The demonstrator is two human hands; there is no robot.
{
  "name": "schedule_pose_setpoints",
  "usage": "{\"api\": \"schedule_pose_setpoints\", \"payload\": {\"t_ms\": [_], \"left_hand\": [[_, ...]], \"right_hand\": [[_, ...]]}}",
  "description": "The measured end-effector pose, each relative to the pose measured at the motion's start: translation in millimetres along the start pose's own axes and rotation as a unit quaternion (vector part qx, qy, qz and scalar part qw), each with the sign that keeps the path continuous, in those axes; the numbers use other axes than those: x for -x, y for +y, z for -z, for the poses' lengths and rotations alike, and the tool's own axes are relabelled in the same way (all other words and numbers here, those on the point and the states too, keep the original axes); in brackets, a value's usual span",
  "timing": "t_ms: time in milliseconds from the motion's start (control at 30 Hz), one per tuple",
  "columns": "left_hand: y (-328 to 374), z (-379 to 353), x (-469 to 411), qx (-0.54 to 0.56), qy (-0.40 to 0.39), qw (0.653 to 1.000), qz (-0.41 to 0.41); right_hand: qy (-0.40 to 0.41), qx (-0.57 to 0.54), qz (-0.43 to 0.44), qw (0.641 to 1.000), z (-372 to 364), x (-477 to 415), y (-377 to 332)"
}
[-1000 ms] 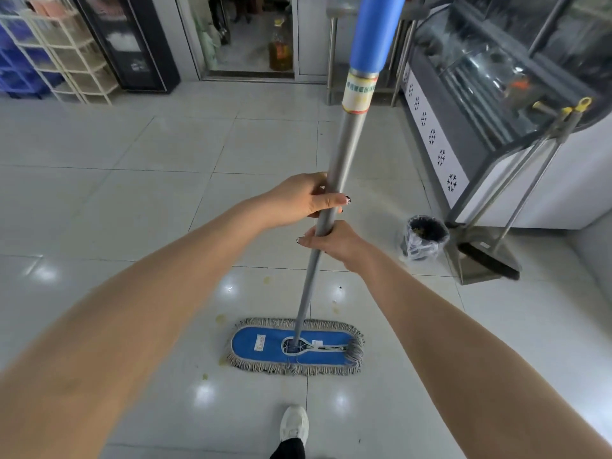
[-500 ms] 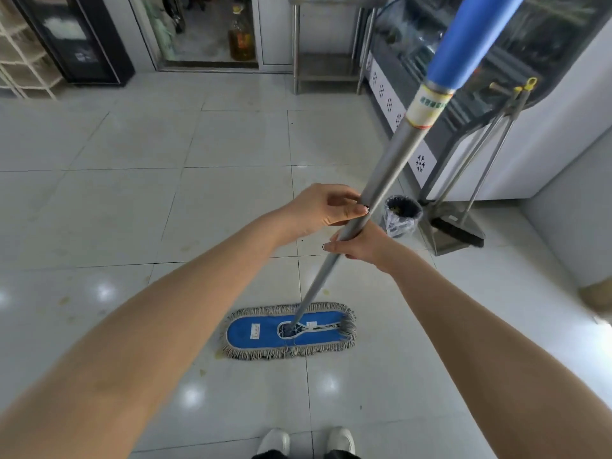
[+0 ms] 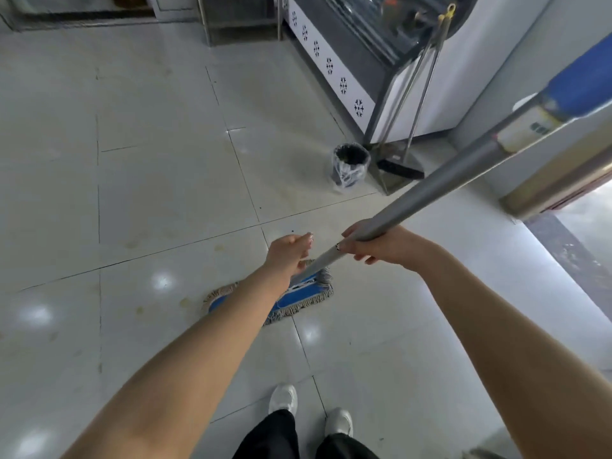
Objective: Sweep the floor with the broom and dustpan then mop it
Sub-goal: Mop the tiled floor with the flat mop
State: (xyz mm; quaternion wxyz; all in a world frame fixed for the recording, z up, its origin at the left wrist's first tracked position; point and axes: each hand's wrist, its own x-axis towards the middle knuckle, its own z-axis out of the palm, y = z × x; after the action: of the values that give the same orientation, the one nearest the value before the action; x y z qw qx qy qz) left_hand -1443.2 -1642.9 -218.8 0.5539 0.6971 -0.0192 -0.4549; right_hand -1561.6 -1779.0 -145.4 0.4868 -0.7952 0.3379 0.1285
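Floor: pale glossy tiles (image 3: 159, 180) with dark grout lines; ceiling lights are reflected in them. Yellowish specks and smears are seen left of the mop head, near the grout line.
Surroundings: a glass-fronted display counter (image 3: 334, 61) stands at upper right; a doorway threshold (image 3: 556, 190) lies at far right.
Mop head: the flat blue pad with a grey fringe, the mop head (image 3: 298, 294), lies on the tile just ahead of the shoes (image 3: 283, 397); its middle is hidden behind the left forearm.
Mop pole: the grey mop pole (image 3: 440, 185) is steeply slanted up toward the right, its blue grip passing out of view at the right edge.
Right hand: the right hand (image 3: 384, 245) is wrapped around the pole, fingers curled under, thumb on top.
Left hand: the left hand (image 3: 288, 253) is set lower, at the pole; the fingers look loosely curled, but whether they enclose the pole cannot be told.
Broom and dustpan: the dustpan (image 3: 397, 173), with the broom (image 3: 427, 91) standing in it, is parked against the counter, just beside a lined waste bin (image 3: 349, 165).
Stage (judged): sweeping appears done; mopping is in hand.
Risk 1: with the lower hand slack, the pad could twist or lift at one end, so specks would be skipped.
Risk 2: a wide stroke to the right could knock the bin over or topple the parked broom.
Risk 3: the raised pole end, out of sight, could strike the counter glass or the door frame.
Risk 4: the pad lies close to the feet; a backward pull could catch a shoe, and wet tile would make a slip likely.
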Motion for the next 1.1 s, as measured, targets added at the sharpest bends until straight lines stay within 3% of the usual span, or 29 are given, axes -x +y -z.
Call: {"api": "schedule_pose_setpoints", "payload": {"t_ms": [200, 400, 600, 767, 867, 1000, 1100], "left_hand": [[-29, -40, 15, 0.096, -0.074, 0.976, 0.182], [-61, -96, 32, 0.164, -0.108, 0.958, 0.211], [-85, -133, 54, 0.245, -0.026, 0.941, 0.232], [-109, -153, 67, 0.254, -0.011, 0.935, 0.246], [-126, -160, 76, 0.235, -0.015, 0.939, 0.252], [-148, -164, 88, 0.223, -0.017, 0.939, 0.261], [-159, -167, 95, 0.237, -0.012, 0.937, 0.257]], "right_hand": [[-0.011, 0.036, -0.022, 0.999, -5, 31, 30], [-0.061, 0.074, -0.028, 0.995, -10, 68, 55], [-0.018, 0.055, 0.002, 0.998, -10, 100, 111], [0.010, -0.109, -0.070, 0.992, -8, 123, 143], [-0.038, -0.245, -0.167, 0.954, -2, 132, 157], [-0.069, -0.262, -0.237, 0.933, -12, 143, 168], [-0.107, -0.360, -0.276, 0.885, -21, 154, 172]]}}
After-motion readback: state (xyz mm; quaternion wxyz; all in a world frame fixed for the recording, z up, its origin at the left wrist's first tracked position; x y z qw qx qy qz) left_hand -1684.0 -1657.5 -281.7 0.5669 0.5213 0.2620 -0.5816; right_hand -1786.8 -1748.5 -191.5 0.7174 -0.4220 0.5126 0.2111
